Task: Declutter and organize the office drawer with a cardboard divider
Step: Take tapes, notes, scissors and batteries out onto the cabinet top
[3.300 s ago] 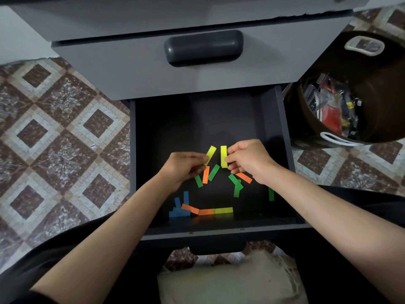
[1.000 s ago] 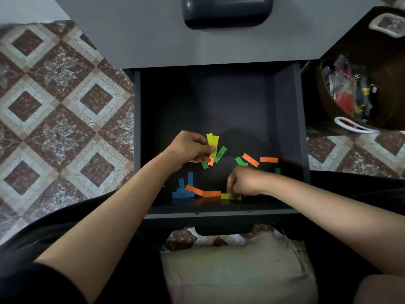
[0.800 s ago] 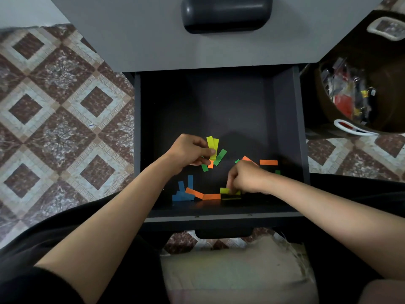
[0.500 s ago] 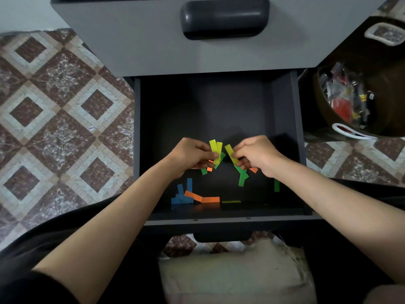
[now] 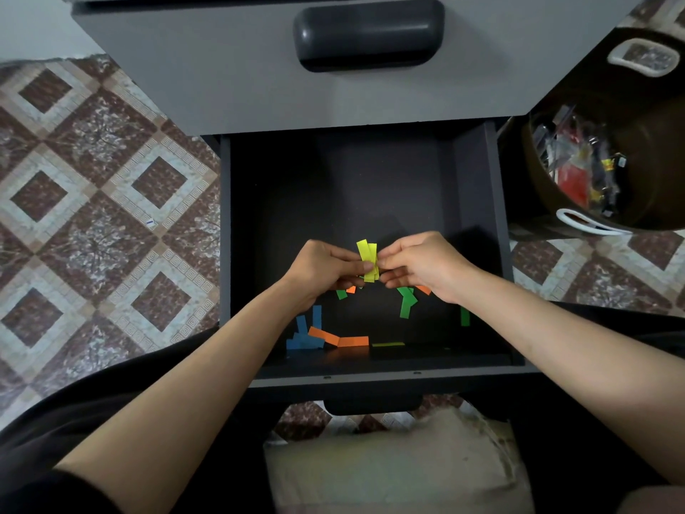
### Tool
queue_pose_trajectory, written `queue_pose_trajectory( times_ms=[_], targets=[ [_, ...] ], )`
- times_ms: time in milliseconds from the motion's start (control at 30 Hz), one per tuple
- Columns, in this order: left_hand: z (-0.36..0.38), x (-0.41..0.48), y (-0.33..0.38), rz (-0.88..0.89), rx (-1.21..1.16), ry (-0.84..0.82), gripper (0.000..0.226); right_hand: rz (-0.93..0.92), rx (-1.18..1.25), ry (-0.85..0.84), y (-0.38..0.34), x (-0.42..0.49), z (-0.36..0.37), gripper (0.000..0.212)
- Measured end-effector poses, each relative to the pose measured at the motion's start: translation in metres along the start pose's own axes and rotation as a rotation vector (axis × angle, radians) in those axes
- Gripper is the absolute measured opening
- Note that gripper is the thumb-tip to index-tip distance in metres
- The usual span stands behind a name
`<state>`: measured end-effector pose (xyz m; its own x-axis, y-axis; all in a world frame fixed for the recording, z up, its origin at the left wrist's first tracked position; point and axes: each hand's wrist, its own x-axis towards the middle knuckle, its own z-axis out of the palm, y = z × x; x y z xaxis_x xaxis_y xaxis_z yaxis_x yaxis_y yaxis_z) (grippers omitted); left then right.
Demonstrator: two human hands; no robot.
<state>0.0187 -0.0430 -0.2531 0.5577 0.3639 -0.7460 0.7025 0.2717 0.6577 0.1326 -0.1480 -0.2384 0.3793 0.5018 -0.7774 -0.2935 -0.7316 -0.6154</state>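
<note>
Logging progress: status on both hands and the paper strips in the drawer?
Left hand, right hand pinch yellow strips over drawer. Loose strips, blue, orange, green, on its floor. Nothing in the way.

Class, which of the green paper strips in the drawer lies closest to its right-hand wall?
The lone green strip beside the right wall; the other green strips lie nearer the drawer's middle.

Black short sleeve [image 5: 29, 495] at left arm; forearms [image 5: 207, 383] bare.
</note>
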Motion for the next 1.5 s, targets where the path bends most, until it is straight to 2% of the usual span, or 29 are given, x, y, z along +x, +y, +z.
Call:
queue_pose_trajectory(
  times_ms=[300,367,467,533,667,800,1267,1500],
  targets=[
    [-0.003,0.004,-0.002,-0.002,0.052,0.029,0.009,-0.004,-0.069,0.013,0.007,0.004,0.0,0.008],
    [-0.009,0.006,-0.004,-0.002,0.085,0.089,0.008,-0.052,-0.36,-0.018,0.013,0.004,0.003,0.01],
    [-0.015,0.01,-0.009,-0.03,0.137,0.137,0.012,-0.052,-0.75,-0.186,0.025,0.0,0.012,0.016],
    [-0.013,0.01,-0.01,-0.035,0.151,0.118,0.007,0.011,-0.861,-0.283,0.035,-0.001,0.016,0.019],
    [-0.011,0.01,-0.005,-0.028,0.166,0.086,0.005,0.088,-0.993,-0.354,0.047,-0.001,0.02,0.023],
    [-0.012,0.009,-0.003,-0.021,0.157,0.073,0.005,0.102,-1.014,-0.389,0.048,-0.001,0.021,0.022],
    [-0.009,0.008,-0.002,-0.021,0.164,0.033,0.005,0.1,-0.872,-0.325,0.044,0.0,0.02,0.016],
    [-0.008,0.006,0.0,-0.03,0.162,0.011,0.005,0.102,-0.82,-0.25,0.045,0.002,0.022,0.022]
  ],
)
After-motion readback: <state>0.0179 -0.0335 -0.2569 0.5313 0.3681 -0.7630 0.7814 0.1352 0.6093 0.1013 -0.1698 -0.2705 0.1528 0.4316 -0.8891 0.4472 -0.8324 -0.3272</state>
